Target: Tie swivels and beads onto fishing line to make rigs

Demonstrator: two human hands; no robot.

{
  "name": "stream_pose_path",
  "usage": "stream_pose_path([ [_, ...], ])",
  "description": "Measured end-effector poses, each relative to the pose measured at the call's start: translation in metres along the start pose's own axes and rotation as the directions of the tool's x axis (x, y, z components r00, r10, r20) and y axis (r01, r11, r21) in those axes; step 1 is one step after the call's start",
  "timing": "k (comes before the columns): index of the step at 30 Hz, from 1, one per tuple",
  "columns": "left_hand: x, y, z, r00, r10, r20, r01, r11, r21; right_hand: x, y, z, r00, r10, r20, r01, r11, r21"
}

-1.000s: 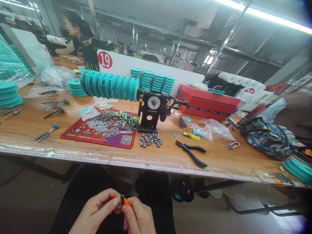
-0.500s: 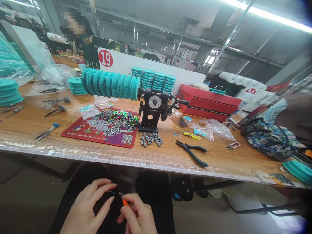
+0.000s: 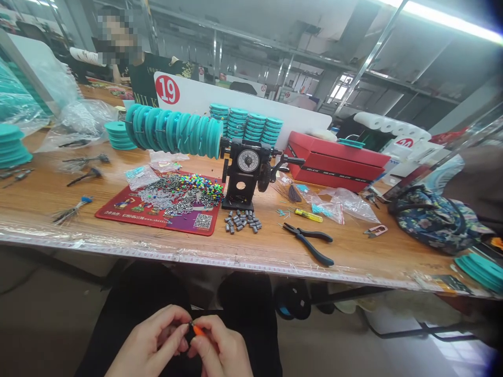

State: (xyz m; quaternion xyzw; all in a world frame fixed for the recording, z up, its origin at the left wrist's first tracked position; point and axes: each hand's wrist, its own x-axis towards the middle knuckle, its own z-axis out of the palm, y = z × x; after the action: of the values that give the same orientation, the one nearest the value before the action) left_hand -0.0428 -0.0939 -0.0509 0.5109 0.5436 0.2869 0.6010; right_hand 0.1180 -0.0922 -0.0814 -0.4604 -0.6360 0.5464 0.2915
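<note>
Above the lap, my right hand [image 3: 226,348] pinches a small orange piece [image 3: 198,330], mostly covered by the fingers. My left hand [image 3: 151,343] is closed, its thumb and fingertips meeting at a tiny dark part [image 3: 191,324] at the orange piece's tip. What exactly that dark part is cannot be made out. Both hands' fingertips nearly touch. On the table beyond them, dark-handled pliers [image 3: 310,243] lie spread, next to a pile of grey cylindrical weights [image 3: 242,222]. A red mat [image 3: 129,224] bears coloured beads [image 3: 204,186] and small metal fittings [image 3: 184,203].
A black hand-crank winder [image 3: 240,178] carries a row of teal spools [image 3: 173,131]. Further back stand stacked spools [image 3: 238,125] and a red box [image 3: 338,162]. To the right lie a yellow-handled tool [image 3: 308,215], thread snips [image 3: 376,230] and a floral bag [image 3: 436,220]. The table edge [image 3: 236,264] runs above my hands.
My left hand has closed from spread fingers to a pinch and come up against the right hand. The orange piece stays in my right hand. The view has shifted slightly.
</note>
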Motion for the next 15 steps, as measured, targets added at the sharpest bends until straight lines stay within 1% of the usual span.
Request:
stream_pose_path([
  [4, -0.004, 0.000, 0.000, 1.000, -0.011, -0.012, 0.012, 0.994, 0.106, -0.001, 0.001, 0.000, 0.995, 0.077, 0.060, -0.084, 0.990, 0.116],
  [6, -0.004, 0.000, 0.001, 1.000, -0.005, -0.030, 0.011, 0.984, 0.176, -0.001, -0.001, 0.001, 0.992, 0.100, 0.072, -0.110, 0.982, 0.156],
  [8, -0.004, 0.000, 0.004, 0.997, 0.010, -0.072, 0.006, 0.975, 0.221, -0.001, -0.002, 0.002, 0.994, 0.101, 0.040, -0.107, 0.980, 0.169],
  [11, -0.005, 0.000, 0.007, 0.990, 0.041, -0.135, -0.008, 0.971, 0.239, -0.001, -0.002, 0.005, 0.998, 0.064, -0.028, -0.058, 0.982, 0.179],
  [13, -0.005, -0.002, 0.009, 0.987, 0.051, -0.154, -0.014, 0.972, 0.234, -0.001, 0.000, 0.007, 0.998, 0.039, -0.048, -0.029, 0.979, 0.201],
  [15, -0.006, -0.003, 0.009, 0.986, 0.046, -0.158, -0.012, 0.977, 0.213, -0.001, 0.002, 0.009, 0.998, 0.046, -0.043, -0.034, 0.969, 0.243],
])
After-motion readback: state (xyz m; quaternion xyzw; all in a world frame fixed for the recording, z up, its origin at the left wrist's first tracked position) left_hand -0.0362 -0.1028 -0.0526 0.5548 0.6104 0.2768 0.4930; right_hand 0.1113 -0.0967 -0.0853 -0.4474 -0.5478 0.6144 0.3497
